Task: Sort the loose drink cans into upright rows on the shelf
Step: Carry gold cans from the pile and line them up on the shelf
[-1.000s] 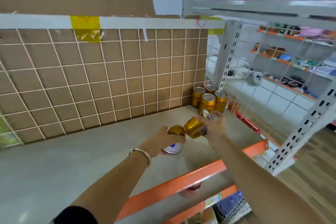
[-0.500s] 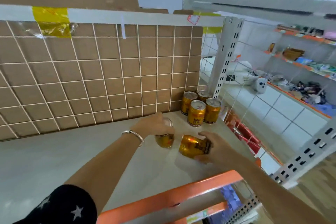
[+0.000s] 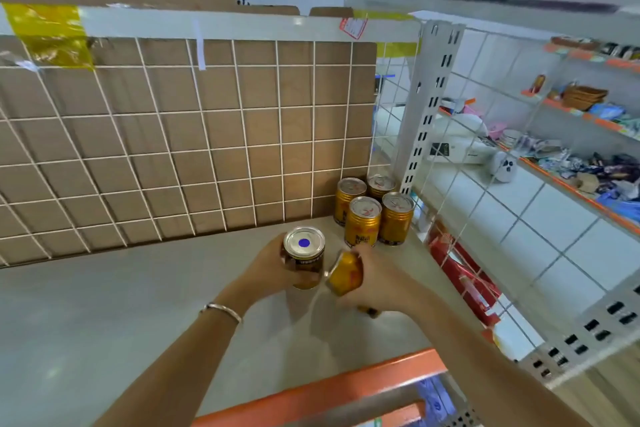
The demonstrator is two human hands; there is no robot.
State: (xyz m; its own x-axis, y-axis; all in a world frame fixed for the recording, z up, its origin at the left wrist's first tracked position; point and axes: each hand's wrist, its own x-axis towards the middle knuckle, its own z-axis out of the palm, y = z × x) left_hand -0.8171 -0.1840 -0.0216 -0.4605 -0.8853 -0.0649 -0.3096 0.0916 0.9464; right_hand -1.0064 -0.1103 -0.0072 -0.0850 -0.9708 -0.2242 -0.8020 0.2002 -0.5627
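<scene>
Four standing cans make two short upright rows at the back corner of the shelf. Two more are in hand just before them. The left hand wraps its grip round a darker can, silver end up. The right hand clasps a tilted gold can, too blurred to read, probably the same kind.

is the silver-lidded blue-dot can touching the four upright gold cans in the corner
Apart. The head view shows grey shelf between the blue-dot can in the left hand and the upright gold cans.
</scene>
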